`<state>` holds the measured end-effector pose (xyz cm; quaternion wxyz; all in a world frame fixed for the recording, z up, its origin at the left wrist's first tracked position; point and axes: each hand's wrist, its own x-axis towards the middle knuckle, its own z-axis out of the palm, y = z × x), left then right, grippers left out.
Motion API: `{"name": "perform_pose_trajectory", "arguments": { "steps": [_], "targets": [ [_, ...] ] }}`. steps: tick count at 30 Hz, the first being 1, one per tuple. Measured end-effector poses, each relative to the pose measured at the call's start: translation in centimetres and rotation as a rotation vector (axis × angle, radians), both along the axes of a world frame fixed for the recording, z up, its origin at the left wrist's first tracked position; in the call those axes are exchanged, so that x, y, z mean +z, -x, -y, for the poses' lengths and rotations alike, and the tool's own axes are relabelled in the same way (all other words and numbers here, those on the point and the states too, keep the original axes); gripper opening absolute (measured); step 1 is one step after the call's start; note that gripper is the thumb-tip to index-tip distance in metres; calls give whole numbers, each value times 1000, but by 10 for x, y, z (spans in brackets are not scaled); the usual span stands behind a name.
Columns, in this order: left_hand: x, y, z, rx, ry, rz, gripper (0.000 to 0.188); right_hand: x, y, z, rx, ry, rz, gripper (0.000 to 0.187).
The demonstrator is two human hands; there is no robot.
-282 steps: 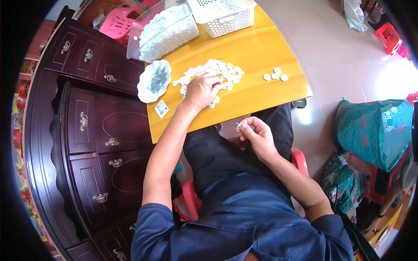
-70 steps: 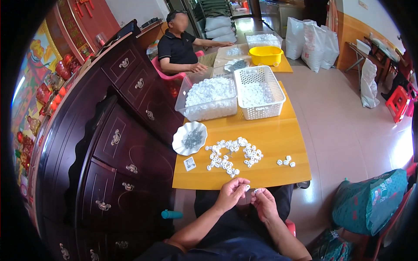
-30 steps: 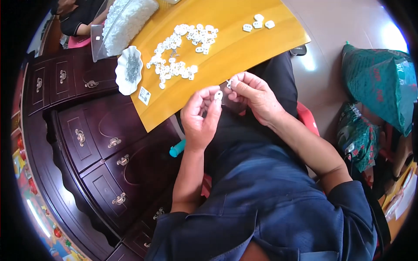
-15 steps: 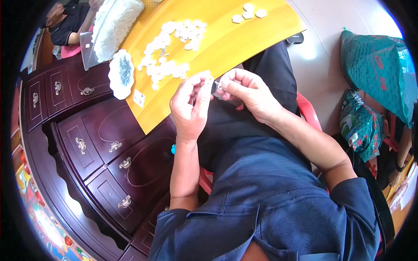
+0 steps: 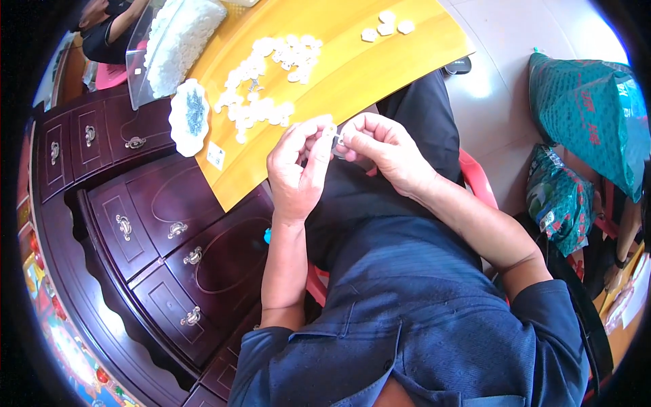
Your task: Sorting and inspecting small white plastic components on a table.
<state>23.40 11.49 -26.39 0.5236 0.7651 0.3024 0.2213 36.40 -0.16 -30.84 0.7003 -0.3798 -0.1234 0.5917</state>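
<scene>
Just off the near edge of the yellow table, over my lap, my two hands meet at the fingertips. My left hand (image 5: 300, 159) pinches a small white piece (image 5: 330, 129) between thumb and fingers. My right hand (image 5: 388, 150), also closed, holds a tiny pale or metallic part against it, too small to name. Beyond them many small white plastic pieces (image 5: 263, 108) lie scattered on the tabletop, with a dark metal bit (image 5: 255, 85) among them. To their left a white scalloped dish (image 5: 180, 122) holds a heap of small dark metal parts (image 5: 196, 112).
A large clear bag of white pieces (image 5: 183, 44) stands at the table's far left. Several white hexagonal pieces (image 5: 385, 29) sit at the far right of the yellow table (image 5: 380, 68). Dark wooden drawers (image 5: 156, 210) line the left. Green bags (image 5: 583, 115) are at right; another person (image 5: 112, 34) sits beyond.
My hands stay together over my lap, the right fingers shifting slightly against the left-hand piece. At the far left, the other person's arm has moved up.
</scene>
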Motion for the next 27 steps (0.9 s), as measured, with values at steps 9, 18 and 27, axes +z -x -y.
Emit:
{"name": "perform_pose_trajectory", "arguments": {
  "steps": [9,18,27],
  "targets": [
    [0,-3,1,-2,-12,-6,17,-2,1,0,-8,4,-48,10],
    [0,-2,-1,-71,-52,-41,16,-4,4,-1,-31,-32,-21,15],
    [6,-8,-5,-117,-119,-71,17,-4,4,-6,-49,71,-82,18]
  ]
}}
